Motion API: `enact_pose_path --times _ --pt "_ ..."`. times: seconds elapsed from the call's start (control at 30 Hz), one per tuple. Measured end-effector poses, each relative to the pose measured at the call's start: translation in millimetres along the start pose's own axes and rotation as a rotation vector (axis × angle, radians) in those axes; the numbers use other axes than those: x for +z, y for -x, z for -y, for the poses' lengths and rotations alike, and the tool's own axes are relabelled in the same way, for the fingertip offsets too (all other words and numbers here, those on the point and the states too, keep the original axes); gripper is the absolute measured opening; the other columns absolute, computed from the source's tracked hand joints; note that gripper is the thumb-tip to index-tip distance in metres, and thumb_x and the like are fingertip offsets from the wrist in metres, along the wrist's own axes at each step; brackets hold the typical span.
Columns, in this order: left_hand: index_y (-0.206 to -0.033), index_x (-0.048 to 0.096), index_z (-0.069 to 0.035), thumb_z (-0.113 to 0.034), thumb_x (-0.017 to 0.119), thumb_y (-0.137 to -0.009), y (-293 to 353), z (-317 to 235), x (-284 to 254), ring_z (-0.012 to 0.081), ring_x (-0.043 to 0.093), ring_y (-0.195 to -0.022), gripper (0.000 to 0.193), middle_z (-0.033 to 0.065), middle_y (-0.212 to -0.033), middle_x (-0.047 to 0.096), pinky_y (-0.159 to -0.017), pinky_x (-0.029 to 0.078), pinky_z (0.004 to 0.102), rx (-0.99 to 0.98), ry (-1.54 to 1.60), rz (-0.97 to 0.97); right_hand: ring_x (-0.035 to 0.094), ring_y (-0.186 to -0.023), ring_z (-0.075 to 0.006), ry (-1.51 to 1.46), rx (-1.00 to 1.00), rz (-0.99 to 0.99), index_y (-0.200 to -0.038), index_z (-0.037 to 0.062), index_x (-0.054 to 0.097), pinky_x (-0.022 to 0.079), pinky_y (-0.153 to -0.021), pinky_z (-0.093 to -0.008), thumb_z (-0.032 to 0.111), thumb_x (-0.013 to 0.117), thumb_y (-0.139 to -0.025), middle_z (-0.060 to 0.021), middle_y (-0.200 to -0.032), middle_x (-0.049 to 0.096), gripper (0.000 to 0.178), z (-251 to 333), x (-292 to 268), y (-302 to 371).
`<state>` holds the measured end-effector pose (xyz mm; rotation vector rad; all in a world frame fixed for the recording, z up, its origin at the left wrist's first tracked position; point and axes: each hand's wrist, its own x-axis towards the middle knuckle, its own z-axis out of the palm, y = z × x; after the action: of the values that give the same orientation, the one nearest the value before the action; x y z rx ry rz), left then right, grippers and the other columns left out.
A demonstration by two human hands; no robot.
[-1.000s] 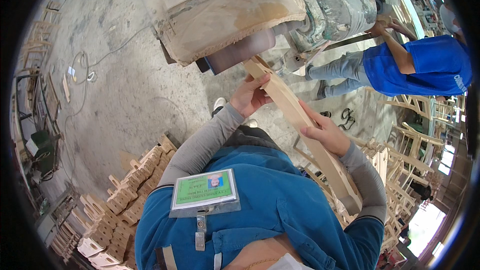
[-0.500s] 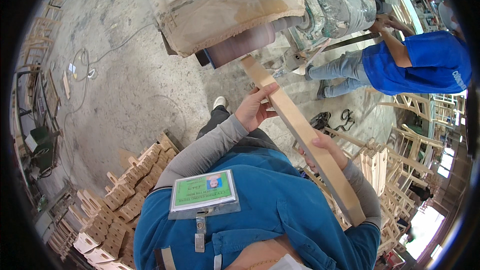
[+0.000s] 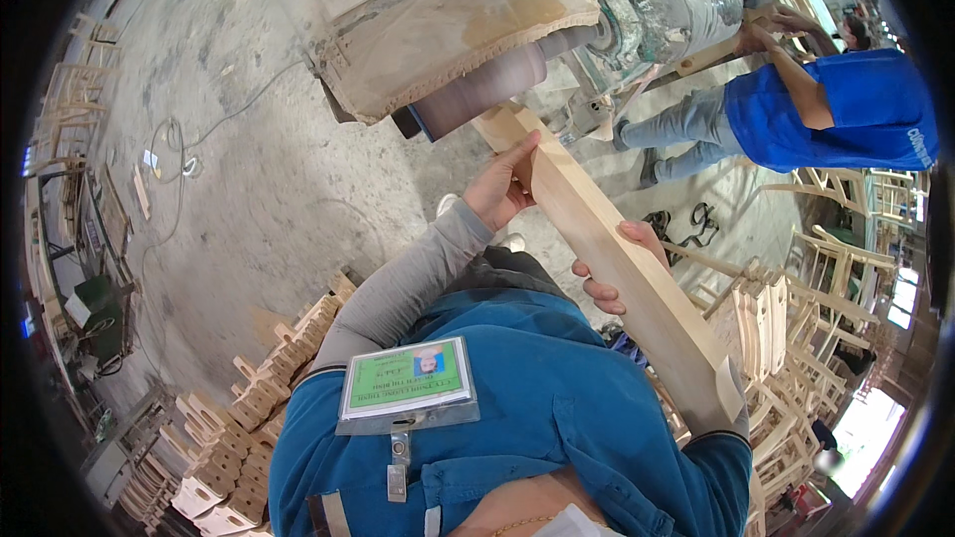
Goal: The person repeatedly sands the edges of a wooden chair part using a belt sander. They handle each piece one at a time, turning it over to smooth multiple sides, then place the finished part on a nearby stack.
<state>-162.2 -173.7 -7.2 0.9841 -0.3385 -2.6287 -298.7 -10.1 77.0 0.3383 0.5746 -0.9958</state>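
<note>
A long, pale wooden board (image 3: 607, 239) slants from the sanding drum down to my right forearm. My left hand (image 3: 503, 184) grips it near its far end, thumb on top. Farther down, my right hand (image 3: 627, 264) is wrapped round the board, which hides part of that hand and wrist. The far tip of the board is at the lower edge of the spinning sanding drum (image 3: 477, 94); whether they touch I cannot tell. Above the drum hangs a worn, dusty cover (image 3: 458, 30).
A motor housing (image 3: 676, 10) adjoins the drum at the right. Beyond it stands a co-worker in a blue shirt (image 3: 836, 119), hands on another wooden piece. Stacked wooden parts (image 3: 224, 467) lie at lower left, wooden frames (image 3: 766, 328) at right. A cable (image 3: 239, 104) crosses the concrete floor.
The board has rolled in my hands, so a wider face and an edge now show. Its far end has come up against or under the drum area. My right hand's fingers have shifted round it.
</note>
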Motion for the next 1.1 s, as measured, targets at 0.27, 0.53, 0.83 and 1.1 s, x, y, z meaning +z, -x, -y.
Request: enact_pose_path --times 0.27,0.53,0.83,1.1 --pt "-0.113 0.049 -0.007 -0.037 0.065 -0.081 -1 -8 -4 0.0167 0.059 -0.091 0.047 0.0063 -0.103 0.057 -0.074 0.052 0.0337 0.005 -0.014 0.024 0.050 -0.055 -0.0234 0.018 -0.046 -0.033 -0.120 0.0023 0.041 0.041 -0.039 -0.0334 0.046 0.045 -0.081 -0.0192 -0.089 0.053 0.059 -6 7 -7" --pt "-0.116 0.047 -0.006 -0.036 0.063 -0.083 7 -10 1 0.0185 0.057 -0.096 0.047 0.0069 -0.107 0.055 -0.078 0.051 0.0361 0.013 0.001 0.039 0.048 -0.053 -0.0222 0.123 -0.077 -0.144 -0.124 0.0062 0.036 0.040 -0.035 -0.0314 0.048 0.040 -0.082 -0.0197 -0.091 0.049 0.059 -12 15 -1" --pt "-0.118 0.041 -0.005 -0.032 0.065 -0.082 18 0 9 0.0165 0.060 -0.089 0.052 0.0063 -0.103 0.055 -0.072 0.054 0.0338 0.002 0.003 0.053 0.047 -0.054 -0.0223 0.122 -0.096 -0.126 -0.126 0.0056 0.035 0.039 -0.037 -0.0319 0.049 0.038 -0.082 -0.0197 -0.092 0.048 0.062 -23 11 18" --pt "-0.120 0.038 -0.006 -0.034 0.066 -0.080 33 34 18 0.0200 0.056 -0.094 0.055 0.0085 -0.108 0.051 -0.074 0.052 0.0400 -0.001 -0.038 0.042 0.052 -0.057 -0.0219 0.061 -0.068 -0.096 -0.120 -0.0032 0.039 0.045 -0.043 -0.0322 0.045 0.045 -0.081 -0.0183 -0.092 0.052 0.062 -37 -15 53"
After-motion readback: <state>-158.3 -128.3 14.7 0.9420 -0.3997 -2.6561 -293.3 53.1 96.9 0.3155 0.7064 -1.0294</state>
